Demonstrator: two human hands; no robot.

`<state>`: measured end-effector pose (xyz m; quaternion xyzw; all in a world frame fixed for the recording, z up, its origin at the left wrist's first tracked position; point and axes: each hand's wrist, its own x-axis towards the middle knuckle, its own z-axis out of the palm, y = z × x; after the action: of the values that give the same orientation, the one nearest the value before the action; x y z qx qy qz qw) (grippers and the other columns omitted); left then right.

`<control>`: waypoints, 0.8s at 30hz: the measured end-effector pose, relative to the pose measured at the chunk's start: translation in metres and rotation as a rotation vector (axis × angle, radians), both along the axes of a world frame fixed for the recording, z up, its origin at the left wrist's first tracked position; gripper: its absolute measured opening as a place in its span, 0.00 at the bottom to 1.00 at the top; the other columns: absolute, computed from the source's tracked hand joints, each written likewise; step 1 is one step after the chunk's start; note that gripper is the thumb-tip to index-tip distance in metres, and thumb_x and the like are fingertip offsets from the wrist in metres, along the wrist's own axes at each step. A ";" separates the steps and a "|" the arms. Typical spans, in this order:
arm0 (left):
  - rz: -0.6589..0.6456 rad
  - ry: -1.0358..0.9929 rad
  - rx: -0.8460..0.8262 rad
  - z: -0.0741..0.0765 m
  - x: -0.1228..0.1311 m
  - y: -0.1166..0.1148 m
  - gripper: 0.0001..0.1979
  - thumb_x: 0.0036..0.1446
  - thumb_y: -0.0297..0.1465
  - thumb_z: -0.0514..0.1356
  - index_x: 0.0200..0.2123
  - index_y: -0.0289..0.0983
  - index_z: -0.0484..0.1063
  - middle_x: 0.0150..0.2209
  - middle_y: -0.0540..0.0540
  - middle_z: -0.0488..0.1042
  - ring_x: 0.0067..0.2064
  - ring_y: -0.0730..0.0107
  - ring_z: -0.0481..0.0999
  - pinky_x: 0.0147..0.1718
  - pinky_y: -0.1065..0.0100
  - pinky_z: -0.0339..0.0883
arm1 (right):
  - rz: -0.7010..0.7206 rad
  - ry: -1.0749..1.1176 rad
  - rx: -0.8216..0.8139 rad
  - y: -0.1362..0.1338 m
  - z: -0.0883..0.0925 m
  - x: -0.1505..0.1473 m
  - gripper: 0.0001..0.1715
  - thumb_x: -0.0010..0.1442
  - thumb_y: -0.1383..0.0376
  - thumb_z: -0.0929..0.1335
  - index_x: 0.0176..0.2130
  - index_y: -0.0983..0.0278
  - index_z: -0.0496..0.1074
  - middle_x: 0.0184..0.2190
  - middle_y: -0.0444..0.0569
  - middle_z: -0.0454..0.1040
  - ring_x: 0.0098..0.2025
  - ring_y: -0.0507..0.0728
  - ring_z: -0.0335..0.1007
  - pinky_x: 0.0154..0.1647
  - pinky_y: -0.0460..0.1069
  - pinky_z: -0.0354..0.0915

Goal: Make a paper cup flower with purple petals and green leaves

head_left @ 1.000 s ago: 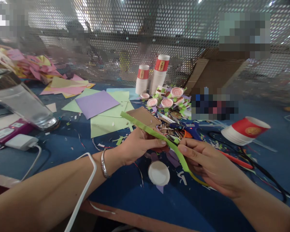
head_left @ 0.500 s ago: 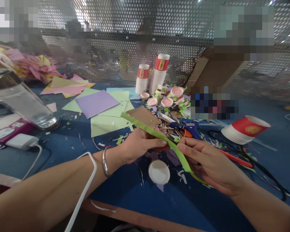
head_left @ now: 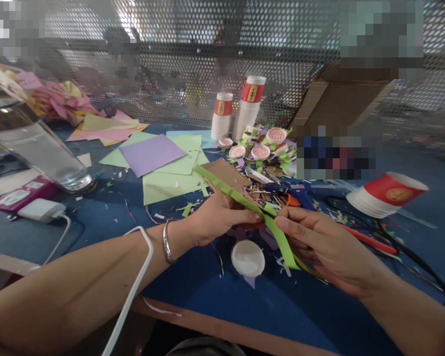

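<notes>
My left hand [head_left: 226, 217] pinches a long light-green paper strip [head_left: 226, 188] between thumb and fingers. The strip runs slantwise from upper left down towards my right hand [head_left: 315, 242]. That hand is closed around scissors, mostly hidden by the fingers. Their dark blade [head_left: 269, 213] lies across the strip, and part of a yellow handle [head_left: 311, 269] shows below the hand. On the blue table just under my hands lies a round white paper piece [head_left: 248, 258] with purple paper tabs at its edge.
Behind my hands are a brown cardboard piece [head_left: 228, 173], paper scraps and a blue glue gun [head_left: 296, 190]. Paper cup stacks [head_left: 221, 116] stand near decorated discs [head_left: 260, 152]. Coloured sheets [head_left: 154, 153] and a glass of water [head_left: 55, 153] are leftward; a tipped red-white cup [head_left: 387, 194] lies right.
The scissors' dark blade now shows across the green strip, and the strip's lower part bends away from the upper part there. The view has shifted slightly.
</notes>
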<state>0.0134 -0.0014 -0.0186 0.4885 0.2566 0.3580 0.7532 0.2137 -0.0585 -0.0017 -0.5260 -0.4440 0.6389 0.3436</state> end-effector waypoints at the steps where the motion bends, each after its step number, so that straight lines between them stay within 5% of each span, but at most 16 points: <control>1: -0.003 0.017 -0.004 0.000 0.000 0.000 0.13 0.45 0.33 0.77 0.30 0.33 0.79 0.29 0.47 0.79 0.32 0.72 0.77 0.34 0.70 0.71 | 0.004 -0.002 0.006 0.000 0.001 0.000 0.29 0.50 0.47 0.81 0.29 0.62 0.67 0.18 0.33 0.51 0.19 0.44 0.39 0.18 0.44 0.35; 12: -0.004 0.087 0.008 0.000 0.000 -0.003 0.11 0.45 0.30 0.76 0.31 0.33 0.81 0.29 0.46 0.80 0.32 0.72 0.78 0.36 0.69 0.71 | 0.026 -0.030 0.069 -0.003 0.000 0.001 0.30 0.53 0.42 0.78 0.30 0.62 0.67 0.19 0.33 0.49 0.19 0.44 0.39 0.18 0.44 0.35; 24: 0.043 0.175 0.093 -0.002 0.005 -0.008 0.08 0.44 0.27 0.73 0.28 0.32 0.79 0.27 0.48 0.76 0.26 0.76 0.70 0.25 0.72 0.62 | 0.058 -0.105 0.193 -0.003 -0.005 0.003 0.30 0.56 0.41 0.76 0.32 0.63 0.70 0.21 0.35 0.52 0.20 0.44 0.38 0.18 0.45 0.35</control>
<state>0.0187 -0.0094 -0.0204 0.5468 0.3149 0.3416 0.6965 0.2162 -0.0616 -0.0069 -0.5101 -0.5358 0.5746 0.3501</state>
